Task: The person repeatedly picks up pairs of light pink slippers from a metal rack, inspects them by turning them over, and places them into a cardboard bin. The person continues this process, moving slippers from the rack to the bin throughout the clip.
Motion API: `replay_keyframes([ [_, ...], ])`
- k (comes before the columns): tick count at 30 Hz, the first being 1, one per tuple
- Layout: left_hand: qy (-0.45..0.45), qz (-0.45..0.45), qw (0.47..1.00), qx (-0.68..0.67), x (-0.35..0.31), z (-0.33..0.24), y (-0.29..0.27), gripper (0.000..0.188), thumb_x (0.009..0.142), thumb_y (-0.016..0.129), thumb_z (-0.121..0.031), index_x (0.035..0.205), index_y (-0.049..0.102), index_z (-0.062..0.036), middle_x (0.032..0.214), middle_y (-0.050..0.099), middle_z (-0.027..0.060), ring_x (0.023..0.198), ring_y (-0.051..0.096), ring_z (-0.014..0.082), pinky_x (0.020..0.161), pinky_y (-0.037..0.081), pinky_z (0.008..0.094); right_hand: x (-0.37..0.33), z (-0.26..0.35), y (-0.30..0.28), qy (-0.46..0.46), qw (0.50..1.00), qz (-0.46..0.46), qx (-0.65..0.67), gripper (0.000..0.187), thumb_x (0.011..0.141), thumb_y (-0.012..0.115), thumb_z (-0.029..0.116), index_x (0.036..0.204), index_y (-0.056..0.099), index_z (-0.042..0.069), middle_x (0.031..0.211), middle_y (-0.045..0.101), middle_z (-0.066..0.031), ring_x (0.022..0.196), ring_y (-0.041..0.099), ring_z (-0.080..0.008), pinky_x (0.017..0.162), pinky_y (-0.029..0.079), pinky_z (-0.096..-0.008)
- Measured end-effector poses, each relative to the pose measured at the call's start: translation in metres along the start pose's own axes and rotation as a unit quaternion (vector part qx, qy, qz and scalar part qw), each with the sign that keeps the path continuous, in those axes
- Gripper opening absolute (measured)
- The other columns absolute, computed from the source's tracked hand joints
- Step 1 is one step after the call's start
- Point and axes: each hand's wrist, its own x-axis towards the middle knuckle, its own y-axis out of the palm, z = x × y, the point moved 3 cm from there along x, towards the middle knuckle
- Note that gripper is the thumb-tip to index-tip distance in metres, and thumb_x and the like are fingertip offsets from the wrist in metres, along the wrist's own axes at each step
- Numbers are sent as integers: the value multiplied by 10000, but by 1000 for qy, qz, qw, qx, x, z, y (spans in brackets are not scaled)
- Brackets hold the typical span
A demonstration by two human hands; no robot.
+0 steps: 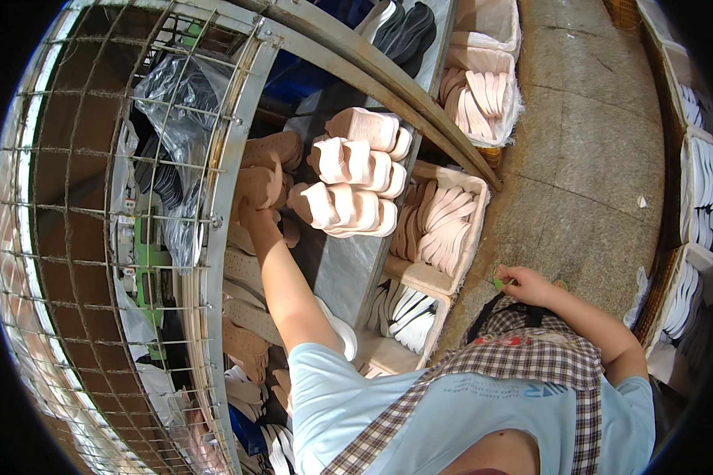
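My left arm reaches to the tan slide sandals on the grey shelf. My left hand (251, 214) is closed on the near end of a tan slide sandal (257, 186) with a raised strap; most of its fingers are hidden. Just right of it, pale pink slide sandals (356, 166) stand in several rows, nested together. My right hand (524, 286) is held out in front of the checked apron (523, 336), its fingers curled. A small green patch shows by its fingertips; whether the hand holds it I cannot tell.
A wire mesh panel (95, 214) with a metal frame (242, 134) stands close on the left. White-lined baskets (483, 198) of pale soles line the shelf's right side. More baskets (685, 257) edge the concrete aisle (582, 150) on the right. Black soles (408, 36) lie farther off.
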Motion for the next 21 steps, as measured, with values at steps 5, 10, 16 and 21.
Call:
replay_keyframes([
  [5,-5,122,991,47,-91,-12,14,484,877,529,-345,1300,424,-134,1307,480,136,1192,433,357,909,369,588,3,-9,-5,37,995,-6,87,269,823,619,185,1029,602,14,914,643,-131,818,631,-238,730,498,-337],
  [10,-101,164,981,-24,-174,-8,18,402,927,437,-203,1219,452,73,1156,586,189,1032,590,331,866,508,474,13,26,-21,-22,993,-10,112,247,831,617,159,1032,600,17,911,643,-117,827,625,-209,741,495,-318],
  [16,-224,311,916,-124,-305,-7,11,422,952,416,-197,1290,366,51,1243,525,215,1101,555,365,929,452,557,12,108,-53,-148,966,-36,207,288,907,583,221,1109,566,18,1013,607,-68,939,580,-156,827,476,-305],
  [21,-254,346,896,-111,-391,5,6,405,957,413,-204,1279,408,41,1246,530,216,1093,566,350,958,451,512,7,179,-74,-163,906,20,390,500,955,449,410,1277,457,27,1191,563,-95,1117,518,-191,919,429,-344],
])
